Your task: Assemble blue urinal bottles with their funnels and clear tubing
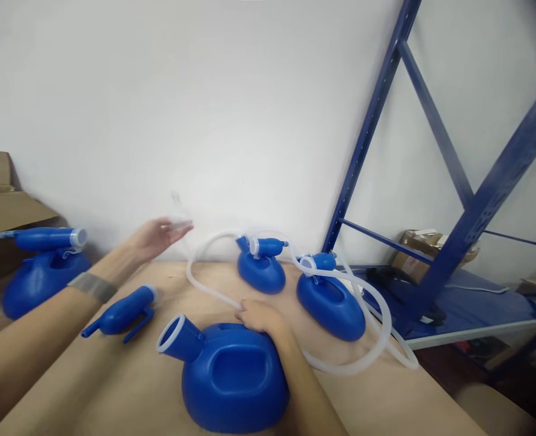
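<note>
My left hand (pixel 163 238) is raised near the wall, its fingers closed on a blurred translucent piece (pixel 175 198) that looks like a tube end. Lower down, my right hand (pixel 259 316) grips a clear plastic tube (pixel 213 293), which loops over the table. Directly under that hand sits a large blue plastic urinal bottle (pixel 238 378), its white-rimmed mouth uncapped and facing up left. To its left lies a loose blue funnel-shaped head (pixel 125 312) with a handle. Motion blur hides exactly how the left fingers meet the tube.
Two more blue bottles with heads attached, one (pixel 261 272) at the wall and one (pixel 331 306) to the right, stand beside coiled tubing (pixel 381 309). Another blue bottle (pixel 43 278) and a cardboard box (pixel 13 200) are left. A blue metal rack (pixel 476 212) rises on the right.
</note>
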The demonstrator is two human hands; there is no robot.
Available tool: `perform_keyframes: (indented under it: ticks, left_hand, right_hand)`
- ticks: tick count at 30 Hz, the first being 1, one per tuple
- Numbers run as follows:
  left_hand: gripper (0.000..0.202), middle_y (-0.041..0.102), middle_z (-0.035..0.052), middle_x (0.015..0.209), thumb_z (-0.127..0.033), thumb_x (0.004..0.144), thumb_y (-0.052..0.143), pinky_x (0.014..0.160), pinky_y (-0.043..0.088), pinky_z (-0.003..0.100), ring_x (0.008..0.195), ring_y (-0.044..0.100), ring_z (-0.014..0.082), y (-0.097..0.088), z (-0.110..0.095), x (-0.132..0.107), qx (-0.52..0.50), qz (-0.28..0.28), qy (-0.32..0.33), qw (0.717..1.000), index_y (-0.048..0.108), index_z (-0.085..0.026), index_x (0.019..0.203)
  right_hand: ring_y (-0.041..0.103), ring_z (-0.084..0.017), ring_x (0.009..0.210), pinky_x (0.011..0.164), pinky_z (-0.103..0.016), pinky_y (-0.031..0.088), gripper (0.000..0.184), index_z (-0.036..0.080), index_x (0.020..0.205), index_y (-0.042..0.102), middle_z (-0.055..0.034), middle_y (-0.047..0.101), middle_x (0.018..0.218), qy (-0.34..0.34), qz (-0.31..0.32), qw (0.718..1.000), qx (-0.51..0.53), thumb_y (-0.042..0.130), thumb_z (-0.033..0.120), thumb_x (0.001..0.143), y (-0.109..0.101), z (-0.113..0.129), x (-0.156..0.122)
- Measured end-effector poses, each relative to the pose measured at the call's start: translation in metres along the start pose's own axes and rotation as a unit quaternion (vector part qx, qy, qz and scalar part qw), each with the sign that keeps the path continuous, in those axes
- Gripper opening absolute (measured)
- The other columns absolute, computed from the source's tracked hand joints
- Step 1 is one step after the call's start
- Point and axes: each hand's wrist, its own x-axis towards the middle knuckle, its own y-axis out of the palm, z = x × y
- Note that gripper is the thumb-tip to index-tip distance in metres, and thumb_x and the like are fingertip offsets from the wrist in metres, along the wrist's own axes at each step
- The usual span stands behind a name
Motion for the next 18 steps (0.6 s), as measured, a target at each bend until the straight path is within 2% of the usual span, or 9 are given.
perform_keyframes:
  ticks: [1, 3, 5, 6, 8, 10, 12, 15, 18]
  left_hand:
    - [0.029, 0.069, 0.0174, 0.132, -0.026, 0.106, 0.047, 0.107, 0.055, 0.042, 0.117, 0.071, 0.0236, -0.007, -0.020, -0.010, -0.027, 0.000, 0.027, 0.999, 0.062, -0.006, 0.121]
    - [0.031, 0.066, 0.0137, 0.140, -0.023, 0.103, 0.047, 0.117, 0.047, 0.041, 0.126, 0.067, 0.0228, -0.021, -0.053, -0.035, -0.066, -0.004, 0.093, 0.993, 0.057, -0.007, 0.127]
    - [0.031, 0.070, 0.0065, 0.137, -0.025, 0.097, 0.057, 0.119, 0.045, 0.040, 0.133, 0.063, 0.0250, -0.030, -0.069, -0.064, -0.078, -0.015, 0.142, 0.987, 0.057, -0.013, 0.126]
    - [0.033, 0.073, 0.0030, 0.131, -0.028, 0.093, 0.063, 0.118, 0.047, 0.040, 0.134, 0.062, 0.0265, -0.034, -0.069, -0.079, -0.073, -0.022, 0.158, 0.984, 0.057, -0.018, 0.124]
    - [0.044, 0.078, -0.0010, 0.120, -0.035, 0.088, 0.071, 0.111, 0.053, 0.045, 0.132, 0.064, 0.0291, -0.039, -0.053, -0.105, -0.033, -0.043, 0.196, 0.979, 0.052, -0.028, 0.127]
    - [0.044, 0.078, 0.0014, 0.124, -0.035, 0.087, 0.073, 0.110, 0.054, 0.048, 0.129, 0.066, 0.0307, -0.041, -0.022, -0.125, 0.016, -0.055, 0.211, 0.976, 0.051, -0.029, 0.125]
    - [0.036, 0.073, 0.0070, 0.136, -0.037, 0.091, 0.061, 0.112, 0.051, 0.046, 0.130, 0.065, 0.0313, -0.039, 0.013, -0.139, 0.221, -0.076, 0.234, 0.944, 0.058, -0.024, 0.125]
    - [0.045, 0.073, 0.0077, 0.135, -0.034, 0.089, 0.052, 0.111, 0.051, 0.046, 0.129, 0.065, 0.0327, -0.029, 0.055, -0.151, 0.310, -0.091, 0.207, 0.923, 0.067, -0.023, 0.130]
    - [0.054, 0.076, 0.0061, 0.130, -0.033, 0.092, 0.044, 0.099, 0.058, 0.040, 0.115, 0.073, 0.0286, -0.014, 0.076, -0.160, 0.353, -0.072, 0.180, 0.915, 0.064, -0.024, 0.141]
  right_hand:
    - [0.068, -0.025, 0.111, 0.093, -0.047, 0.060, 0.035, 0.019, 0.131, 0.063, -0.0101, 0.065, 0.132, 0.000, -0.026, 1.000, 0.001, 0.066, 0.036, 0.101, -0.001, 0.000, 0.000]
    - [0.068, -0.026, 0.111, 0.093, -0.047, 0.060, 0.036, 0.018, 0.132, 0.062, -0.0102, 0.065, 0.133, 0.005, -0.083, 0.997, 0.009, 0.067, 0.036, 0.101, -0.006, -0.003, 0.001]
    - [0.068, -0.026, 0.111, 0.093, -0.048, 0.059, 0.037, 0.018, 0.131, 0.062, -0.0101, 0.065, 0.132, 0.014, -0.133, 0.991, 0.023, 0.067, 0.037, 0.101, -0.016, -0.009, -0.001]
    - [0.068, -0.026, 0.110, 0.094, -0.047, 0.059, 0.036, 0.019, 0.131, 0.062, -0.0101, 0.066, 0.131, 0.019, -0.153, 0.987, 0.032, 0.065, 0.038, 0.102, -0.023, -0.013, -0.002]
    - [0.067, -0.027, 0.113, 0.097, -0.047, 0.055, 0.034, 0.022, 0.135, 0.060, -0.0104, 0.068, 0.129, 0.030, -0.194, 0.979, 0.048, 0.054, 0.040, 0.106, -0.037, -0.024, -0.007]
    - [0.066, -0.029, 0.116, 0.098, -0.045, 0.051, 0.039, 0.026, 0.142, 0.055, -0.0104, 0.069, 0.128, 0.040, -0.224, 0.972, 0.061, 0.041, 0.039, 0.109, -0.049, -0.037, -0.013]
    - [0.067, -0.031, 0.116, 0.097, -0.044, 0.050, 0.044, 0.026, 0.149, 0.049, -0.0108, 0.071, 0.127, 0.048, -0.235, 0.968, 0.069, 0.035, 0.038, 0.109, -0.057, -0.048, -0.017]
    - [0.069, -0.030, 0.111, 0.094, -0.043, 0.052, 0.045, 0.025, 0.151, 0.048, -0.0106, 0.072, 0.125, 0.053, -0.220, 0.971, 0.072, 0.036, 0.036, 0.109, -0.056, -0.054, -0.017]
    - [0.070, -0.026, 0.106, 0.092, -0.043, 0.056, 0.038, 0.023, 0.141, 0.057, -0.0093, 0.071, 0.125, 0.047, -0.185, 0.979, 0.067, 0.050, 0.037, 0.107, -0.043, -0.048, -0.010]
